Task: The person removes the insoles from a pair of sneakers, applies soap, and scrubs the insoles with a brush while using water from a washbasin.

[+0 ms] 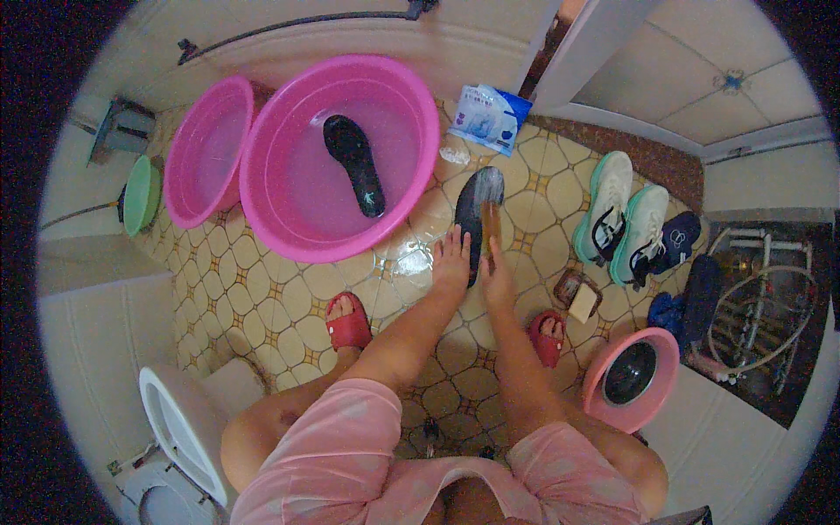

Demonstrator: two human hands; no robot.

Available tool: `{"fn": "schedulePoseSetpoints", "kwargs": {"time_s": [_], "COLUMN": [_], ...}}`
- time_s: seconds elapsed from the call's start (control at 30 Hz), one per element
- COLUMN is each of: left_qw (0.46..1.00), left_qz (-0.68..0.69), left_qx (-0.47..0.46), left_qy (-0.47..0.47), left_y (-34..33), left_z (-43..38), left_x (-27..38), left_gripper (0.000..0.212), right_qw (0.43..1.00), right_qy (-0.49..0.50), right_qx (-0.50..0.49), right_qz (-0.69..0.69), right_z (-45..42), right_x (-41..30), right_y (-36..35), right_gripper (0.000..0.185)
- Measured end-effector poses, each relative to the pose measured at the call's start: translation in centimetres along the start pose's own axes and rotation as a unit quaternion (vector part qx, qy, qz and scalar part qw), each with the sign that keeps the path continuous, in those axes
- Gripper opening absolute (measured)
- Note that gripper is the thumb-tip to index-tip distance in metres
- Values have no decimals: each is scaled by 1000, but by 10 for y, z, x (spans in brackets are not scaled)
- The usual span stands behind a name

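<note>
A black insole (467,205) lies flat on the wet tiled floor in front of me, with whitish foam streaked across its far end. My left hand (453,259) presses on its near left edge with the fingers laid flat. In my right hand (497,275) is a brush with a wooden back (490,226), resting along the insole's right side; its bristles are hidden. Left of my hands, a second black insole (351,161) with a small light mark lies in a large pink basin (289,170) of cloudy water.
Another pink basin (210,154) adjoins the large one. A printed plastic packet (489,118) lies beyond the insole. To the right are pale sneakers (610,193), a soap bar (583,304) at its brown dish (568,287), and a pink bucket (664,394). A toilet (184,420) stands near left.
</note>
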State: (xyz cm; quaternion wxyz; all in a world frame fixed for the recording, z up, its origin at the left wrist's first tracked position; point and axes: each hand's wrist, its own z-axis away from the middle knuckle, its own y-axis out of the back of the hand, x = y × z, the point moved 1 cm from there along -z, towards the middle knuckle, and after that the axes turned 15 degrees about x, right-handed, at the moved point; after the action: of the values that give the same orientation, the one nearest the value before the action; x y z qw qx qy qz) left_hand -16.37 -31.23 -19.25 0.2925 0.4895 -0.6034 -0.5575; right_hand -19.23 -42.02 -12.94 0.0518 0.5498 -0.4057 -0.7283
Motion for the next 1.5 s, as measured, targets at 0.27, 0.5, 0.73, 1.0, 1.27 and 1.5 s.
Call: {"fn": "schedulePoseSetpoints", "kwargs": {"time_s": [0.27,0.5,0.73,1.0,1.27,1.5], "left_qw": [975,981,983,980,985,976], "left_qz": [118,90,127,183,164,200], "left_qx": [-185,-170,-136,-73,-57,-86], "left_qy": [-12,-5,-6,-23,-20,-6], "left_y": [55,39,48,51,49,57], "left_z": [-30,-23,-24,16,21,15], "left_x": [9,6,4,-9,-11,-6], "left_gripper": [86,81,76,73,70,69], "right_qw": [998,999,997,982,989,992], "right_qy": [8,-4,66,72,124,125], "right_qx": [27,-13,31,19,8,16], "right_qz": [65,-48,40,176,-79,16], "right_z": [-86,-4,-95,-93,-18,-82], "right_x": [-8,5,6,0,37,-2], "right_y": [4,12,6,13,-5,3], "right_gripper": [48,51,51,42,46,45]}}
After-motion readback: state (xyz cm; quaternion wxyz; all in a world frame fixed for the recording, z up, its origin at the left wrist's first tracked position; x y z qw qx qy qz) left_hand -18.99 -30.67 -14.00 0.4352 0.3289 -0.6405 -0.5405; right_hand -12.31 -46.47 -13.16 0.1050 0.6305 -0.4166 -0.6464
